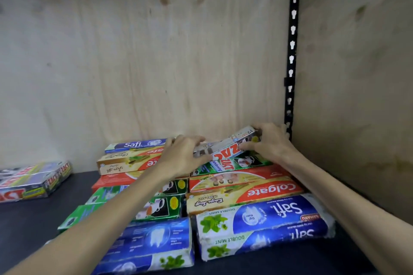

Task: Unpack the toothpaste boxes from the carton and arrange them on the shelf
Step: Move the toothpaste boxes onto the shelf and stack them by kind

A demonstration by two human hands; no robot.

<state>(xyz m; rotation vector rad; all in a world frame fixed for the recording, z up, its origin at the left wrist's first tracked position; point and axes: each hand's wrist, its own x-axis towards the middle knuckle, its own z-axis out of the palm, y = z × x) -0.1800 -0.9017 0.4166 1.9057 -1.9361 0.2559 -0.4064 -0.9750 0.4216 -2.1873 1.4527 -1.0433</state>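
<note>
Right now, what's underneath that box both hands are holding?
The held box sits over a green box, which tops a red Colgate box. The hands cover part of the stack; anything deeper is hidden.

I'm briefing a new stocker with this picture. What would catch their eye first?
Two hands, left hand and right hand, grip a tilted Zact box above the rear of the stack. Below lie bright rows of toothpaste boxes: blue Safi packs nearest, a red Colgate box behind. A shrink-wrapped bundle sits apart at far left.
</note>
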